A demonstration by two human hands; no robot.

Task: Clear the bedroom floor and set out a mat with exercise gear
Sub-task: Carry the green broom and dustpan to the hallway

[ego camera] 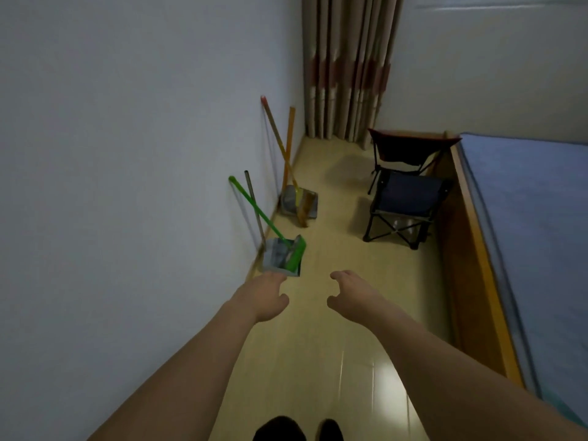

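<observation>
Left hand stretched forward, fingers loosely curled, nothing held. Right hand likewise extended, fingers half bent, empty. Both raised over the floor, apart from each other, aimed down the aisle; judged a reach toward the items ahead, grasp not yet made.

Nearest item: green dustpan at the floor's left edge, just beyond the left fingertips in view, contact not confirmed. Handle leaned on the wall, grey pole beside it. Further along the same edge: grey dustpan with an orange-handled broom crossed over its yellow handle, both propped on the wall. Placement judged as storage, kept upright and out of the walkway.

Toward the floor's right edge: blue folding chair, and a dark red folding chair behind it, both close against the bed frame. Curtain closing the far end.

Mat and exercise gear: not in view. Clearing judged unfinished.

Open room: narrow strip between wall and bed frame, bare in the foreground, pinched between the dustpans and the chairs. Bed frame edge a likely knock hazard when carrying chairs out.
</observation>
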